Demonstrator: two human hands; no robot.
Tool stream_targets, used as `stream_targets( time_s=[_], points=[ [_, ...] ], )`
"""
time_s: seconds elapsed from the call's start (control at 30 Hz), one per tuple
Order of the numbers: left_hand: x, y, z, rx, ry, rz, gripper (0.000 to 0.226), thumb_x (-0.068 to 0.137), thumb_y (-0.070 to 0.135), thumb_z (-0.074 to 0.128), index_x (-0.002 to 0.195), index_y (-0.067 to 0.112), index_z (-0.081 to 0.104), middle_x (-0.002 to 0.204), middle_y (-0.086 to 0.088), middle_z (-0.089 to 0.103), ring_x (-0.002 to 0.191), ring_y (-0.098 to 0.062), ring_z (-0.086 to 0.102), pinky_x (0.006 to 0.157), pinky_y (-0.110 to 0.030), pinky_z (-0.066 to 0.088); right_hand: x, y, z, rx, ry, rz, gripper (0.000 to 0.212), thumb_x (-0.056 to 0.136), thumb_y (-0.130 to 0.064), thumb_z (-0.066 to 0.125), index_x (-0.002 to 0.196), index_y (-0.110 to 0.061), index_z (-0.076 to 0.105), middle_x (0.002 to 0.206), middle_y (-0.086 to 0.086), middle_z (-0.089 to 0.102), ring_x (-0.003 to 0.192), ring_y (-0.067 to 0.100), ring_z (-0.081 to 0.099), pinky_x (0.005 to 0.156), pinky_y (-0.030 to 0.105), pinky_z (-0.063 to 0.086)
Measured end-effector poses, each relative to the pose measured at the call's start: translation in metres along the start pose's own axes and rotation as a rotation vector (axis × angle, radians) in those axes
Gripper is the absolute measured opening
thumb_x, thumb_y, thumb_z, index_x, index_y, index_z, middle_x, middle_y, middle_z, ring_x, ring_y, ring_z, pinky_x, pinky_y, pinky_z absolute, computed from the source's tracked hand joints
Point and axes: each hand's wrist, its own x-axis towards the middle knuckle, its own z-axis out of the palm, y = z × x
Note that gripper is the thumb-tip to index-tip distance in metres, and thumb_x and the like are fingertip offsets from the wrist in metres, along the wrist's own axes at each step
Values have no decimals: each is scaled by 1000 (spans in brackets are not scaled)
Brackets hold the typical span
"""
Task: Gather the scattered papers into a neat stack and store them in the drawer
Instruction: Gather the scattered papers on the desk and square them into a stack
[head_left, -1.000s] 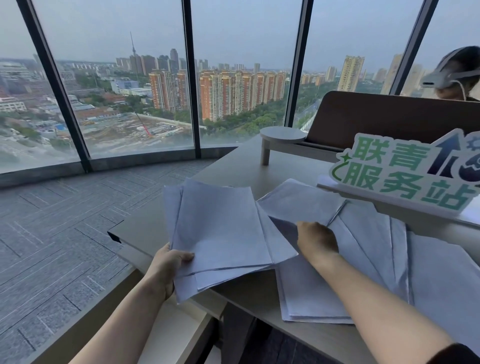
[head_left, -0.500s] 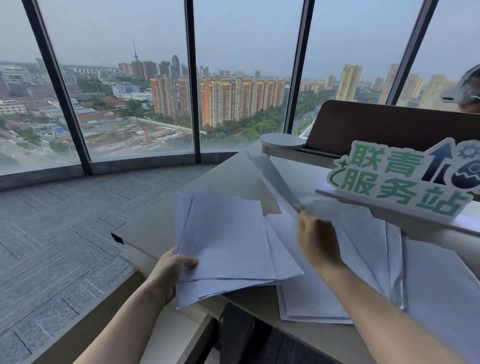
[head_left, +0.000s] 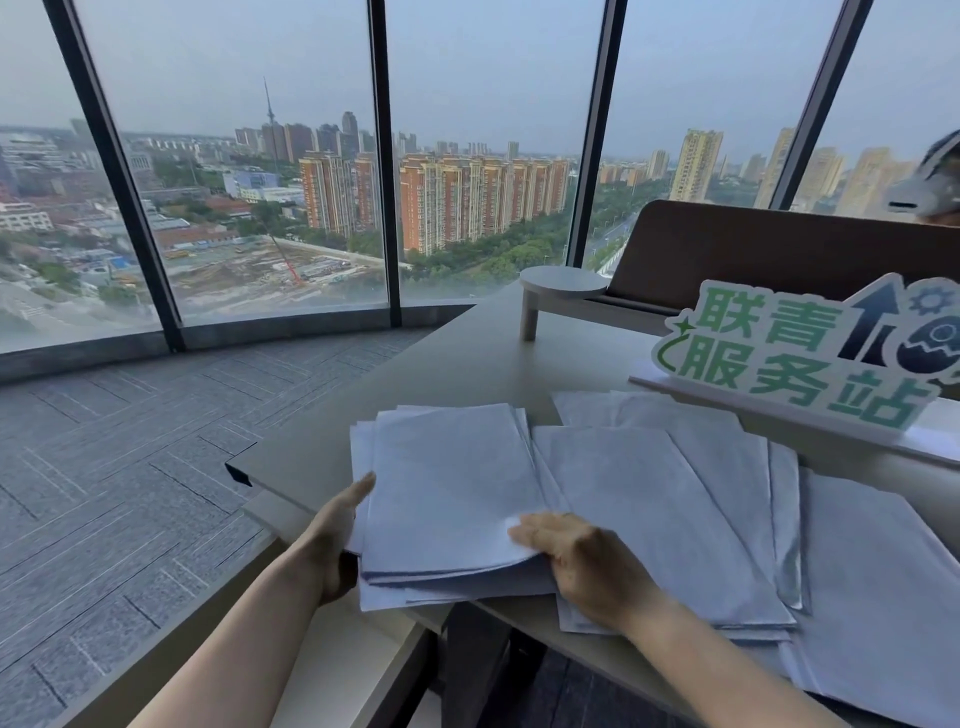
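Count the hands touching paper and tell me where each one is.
2. The left hand grips the left edge of the gathered stack at the desk's corner. The right hand rests on the stack's near right corner, beside the loose sheets.

sign (head_left: 800, 358) | green characters "联青服务站" | stands on desk (head_left: 467, 358), right of papers

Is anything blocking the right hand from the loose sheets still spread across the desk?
Nothing visible does. The right hand rests on the gathered stack, and the loose sheets lie right beside it on the desk, uncovered.
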Motion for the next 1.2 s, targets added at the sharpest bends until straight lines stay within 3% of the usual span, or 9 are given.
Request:
stream_targets(
  time_s=[0.17,0.33,0.5,0.6,0.7,0.8,0.87,0.97,1.2],
  points=[
    [-5,2,6,203,-14,67,44,70,-6,64,113,2,59,101,-21,71,86,-38,67,70,-39,55,0,-9,-12,137,-324,106,55,84,-56,44,131,-33,57,145,-14,48,137,4,36,111,25,33],
    [0,-7,9,199,5,253,45,70,-15,60,111,3,61,96,-17,73,86,-36,68,77,-39,54,17,-2,-18,385,43,604,52,90,-38,58,138,-19,50,143,-2,50,132,15,46,110,30,35],
    [-9,-9,22,168,21,444,42,56,6,66,98,8,65,92,-14,72,78,-26,64,71,-35,54,47,14,-40,697,116,911,72,92,-39,60,150,-9,29,147,12,43,132,27,45,105,34,36],
    [-15,-6,34,108,-21,571,41,58,12,74,98,10,66,87,-8,72,76,-23,64,71,-35,55,61,17,-54,798,183,924,60,90,-40,63,139,-9,47,142,9,50,128,28,49,107,41,40],
    [-18,-2,50,86,-21,687,21,77,4,74,95,9,66,81,-3,73,73,-18,65,67,-29,57,70,12,-68,946,387,825,29,85,-25,68,101,-1,65,102,18,69,91,28,65,79,38,52],
    [-19,2,62,161,12,760,10,83,-1,67,87,8,68,70,5,74,64,-8,67,60,-21,56,73,0,-74,874,563,703,50,80,-38,66,92,8,51,93,32,58,72,28,56,63,45,48],
    [-17,1,65,223,41,765,9,78,3,74,83,9,71,68,5,74,64,-8,67,62,-22,56,66,-5,-69,823,526,659,50,83,-45,63,95,2,52,95,28,59,81,37,61,71,52,51],
    [-11,-5,59,246,50,727,13,75,5,76,87,9,72,74,2,76,72,-12,69,64,-21,57,48,-9,-55,949,381,666,22,94,-27,60,114,-18,60,108,1,69,100,16,66,90,39,54],
    [0,-24,56,333,96,701,2,82,1,70,80,1,70,69,4,69,73,-15,60,64,-21,50,35,-21,-29,791,339,655,19,98,-20,53,117,-19,56,111,-7,67,101,6,63,89,27,50]
  ],
)
